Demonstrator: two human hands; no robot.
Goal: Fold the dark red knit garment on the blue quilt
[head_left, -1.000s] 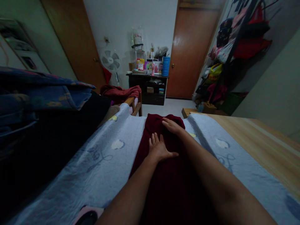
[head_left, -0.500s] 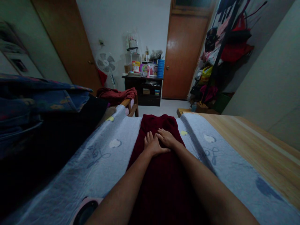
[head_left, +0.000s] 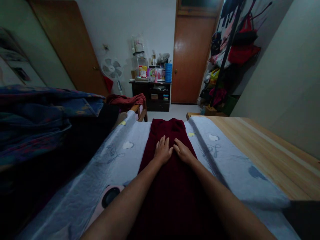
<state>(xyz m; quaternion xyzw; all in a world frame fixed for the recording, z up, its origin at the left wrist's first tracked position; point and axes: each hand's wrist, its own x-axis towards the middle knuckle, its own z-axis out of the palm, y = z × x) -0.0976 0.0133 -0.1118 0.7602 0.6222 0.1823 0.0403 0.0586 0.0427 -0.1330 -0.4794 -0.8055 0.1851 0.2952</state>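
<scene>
A dark red knitted garment (head_left: 172, 186) lies lengthwise on a pale blue patterned bed cover (head_left: 135, 160), its far end near the bed's far edge. My left hand (head_left: 163, 151) rests flat on the cloth with its fingers pointing away from me. Close beside it on the right, my right hand (head_left: 183, 151) lies on the same garment, fingers stretched toward the left hand. Nothing is gripped in either hand. Partly hidden by my left forearm is a pink object with a round dark face (head_left: 110, 197).
Folded denim (head_left: 50, 106) and dark clothes are piled at the left. A bare wooden board (head_left: 252, 140) runs along the right side. Beyond the bed stand a fan (head_left: 112, 69), a dark cabinet (head_left: 160, 106), a door (head_left: 191, 60) and hanging bags (head_left: 243, 38).
My hands, overlapping before, have drawn apart and lie side by side on the garment. The view has shifted slightly, showing more of the pink object.
</scene>
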